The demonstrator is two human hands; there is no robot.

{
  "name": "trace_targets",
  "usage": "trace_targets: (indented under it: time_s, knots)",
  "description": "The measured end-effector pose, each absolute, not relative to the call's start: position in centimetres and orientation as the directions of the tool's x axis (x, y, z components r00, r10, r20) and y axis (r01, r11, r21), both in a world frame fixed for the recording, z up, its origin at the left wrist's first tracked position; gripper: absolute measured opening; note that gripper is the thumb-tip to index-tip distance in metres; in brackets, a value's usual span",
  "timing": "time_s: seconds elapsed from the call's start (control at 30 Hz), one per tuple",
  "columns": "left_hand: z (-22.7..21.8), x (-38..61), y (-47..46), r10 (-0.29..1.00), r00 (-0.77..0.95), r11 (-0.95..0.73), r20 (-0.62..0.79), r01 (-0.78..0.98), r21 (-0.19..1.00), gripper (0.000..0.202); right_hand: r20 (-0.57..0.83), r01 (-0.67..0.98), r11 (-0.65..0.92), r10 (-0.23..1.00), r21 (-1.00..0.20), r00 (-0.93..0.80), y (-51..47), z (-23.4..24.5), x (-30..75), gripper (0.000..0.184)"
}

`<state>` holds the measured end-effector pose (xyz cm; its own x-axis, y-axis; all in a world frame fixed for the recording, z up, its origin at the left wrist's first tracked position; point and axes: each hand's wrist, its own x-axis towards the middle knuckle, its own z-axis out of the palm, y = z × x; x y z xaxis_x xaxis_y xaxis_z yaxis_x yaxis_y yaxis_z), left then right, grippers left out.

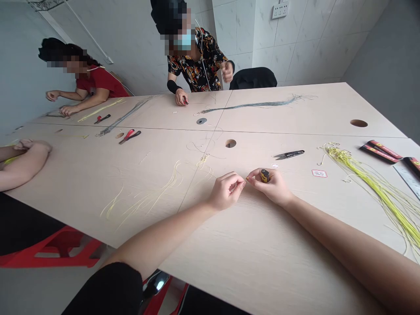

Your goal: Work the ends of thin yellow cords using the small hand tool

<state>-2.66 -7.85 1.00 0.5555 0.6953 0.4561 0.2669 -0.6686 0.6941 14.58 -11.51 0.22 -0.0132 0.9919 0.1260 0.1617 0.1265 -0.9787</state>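
Note:
My left hand [225,190] rests on the pale wooden table [249,245] with its fingers curled into a pinch on something thin that I cannot make out. My right hand [271,183] meets it fingertip to fingertip and is closed around a small dark lighter [265,175] with a yellow label. Loose yellow cords [147,197] lie spread on the table to the left of my hands. A thick bundle of yellow cords [377,188] lies to the right.
Black thread snips [290,154] lie beyond my right hand, near a cable hole [230,143]. Red-handled pliers [129,136], a ruler [408,177] and red-black packets [380,151] lie about. Two people sit across the table; another person's arms [22,159] rest at the left. A red stool [55,251] stands below.

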Motion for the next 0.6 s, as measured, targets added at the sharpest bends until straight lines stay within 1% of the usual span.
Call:
trace_targets:
  time_s: [0.13, 0.33, 0.6]
  knots:
    - [1.06, -2.64, -7.86, 0.689, 0.555, -0.678, 0.466, 0.264, 0.686, 0.022, 0.134, 0.177, 0.134, 0.991, -0.975, -0.012, -11.59, 0.44, 14.54, 0.020]
    - [1.19, -2.58, -7.98, 0.702, 0.556, -0.668, 0.446, 0.297, 0.682, 0.024, 0.143, 0.198, 0.142, 0.990, -0.970, -0.010, -11.56, 0.46, 14.51, 0.017]
    - [1.32, -2.56, -8.07, 0.699, 0.556, -0.663, 0.449, 0.268, 0.699, 0.022, 0.134, 0.198, 0.137, 0.991, -0.971, -0.028, -11.49, 0.34, 14.59, 0.013]
